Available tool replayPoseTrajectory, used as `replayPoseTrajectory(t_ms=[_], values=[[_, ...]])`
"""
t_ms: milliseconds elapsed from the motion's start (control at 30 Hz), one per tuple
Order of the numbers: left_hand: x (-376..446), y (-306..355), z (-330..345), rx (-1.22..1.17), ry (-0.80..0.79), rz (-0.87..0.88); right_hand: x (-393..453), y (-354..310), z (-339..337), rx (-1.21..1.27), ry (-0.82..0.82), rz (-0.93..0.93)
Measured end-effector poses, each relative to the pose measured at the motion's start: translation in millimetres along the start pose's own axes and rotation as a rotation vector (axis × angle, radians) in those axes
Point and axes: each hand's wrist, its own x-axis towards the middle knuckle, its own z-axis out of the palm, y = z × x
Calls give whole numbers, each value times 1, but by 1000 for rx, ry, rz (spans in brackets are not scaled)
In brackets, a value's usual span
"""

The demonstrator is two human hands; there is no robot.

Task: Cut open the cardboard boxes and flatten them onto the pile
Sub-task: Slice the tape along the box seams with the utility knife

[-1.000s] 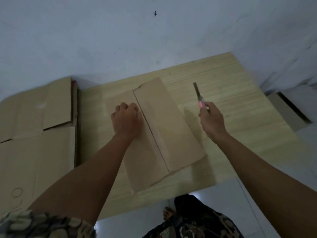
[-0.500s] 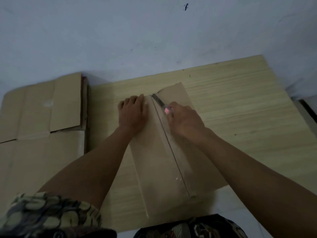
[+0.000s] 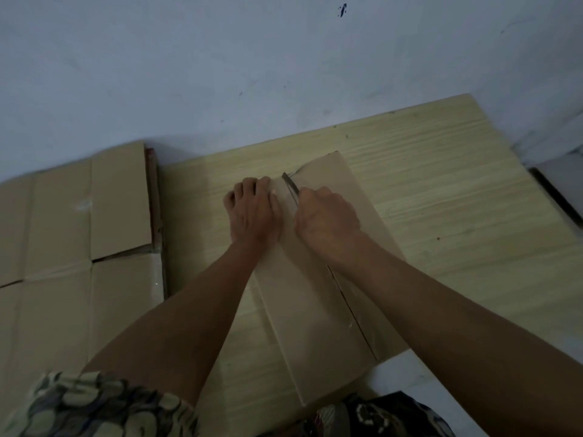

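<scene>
Since half a second ago our right hand [image 3: 326, 217] has slid a little nearer along the seam, and the blade tip now sits at the box's far end; a second back that hand was still off to the right, clear of the box.

Right hand: fingers curled tight round the cutter [image 3: 291, 183], blade angled into the taped centre seam.
Left hand [image 3: 254, 209]: fingers curled at the far edge, palm bearing down on the left flap, just beside the blade.

The cardboard box [image 3: 315, 310] lies lengthways on the wooden table [image 3: 457, 216], its near end overhanging the table edge. The pile of flattened boxes [image 3: 79, 247] lies to the left, apart from it.

Handling, as we judge it: light, stiff across the panels, weak along creases; the tape is glossy and probably slick. Best held flat-palmed on a flap, well off the seam. Our left fingers look close to the cutting line; a slip is the risk.
</scene>
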Motion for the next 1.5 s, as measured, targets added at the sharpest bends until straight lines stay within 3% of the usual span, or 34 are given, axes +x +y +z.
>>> replayPoseTrajectory(t_ms=[167, 567, 1033, 1500], values=[[1, 1, 1, 19, -2, -7, -5, -6, 1, -109, 28, 25], [0, 3, 0, 43, 34, -5, -2, -5, 3, -107, 54, 12], [-2, 3, 3, 11, 54, -19, -8, 1, -3, -66, -55, -42], [-3, 1, 5, 0, 96, -19, -10, 25, 2, -17, -156, 21]])
